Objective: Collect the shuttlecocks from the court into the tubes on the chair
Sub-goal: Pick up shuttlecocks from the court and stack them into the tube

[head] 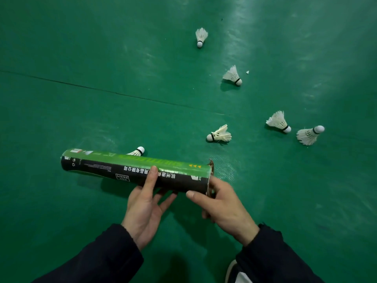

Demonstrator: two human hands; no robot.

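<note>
Hiding shuttlecock (137, 152): green tube (130, 169)

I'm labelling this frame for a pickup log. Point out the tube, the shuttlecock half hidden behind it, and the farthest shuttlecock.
tube (130, 167): head view, on the green-and-black side wall.
half-hidden shuttlecock (140, 150): head view, on its white cork tip.
farthest shuttlecock (201, 34): head view, on its feather skirt.

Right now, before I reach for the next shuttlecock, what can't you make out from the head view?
- Inside of the tube: the right hand covers its open end, so its fill is unknown.
- Nearest shuttlecock: the tube hides most of its feathers.
- Chair and other tubes: outside the frame.
- White speck on the court: too small to identify.
- Shoe: cut off by the bottom edge.
</note>
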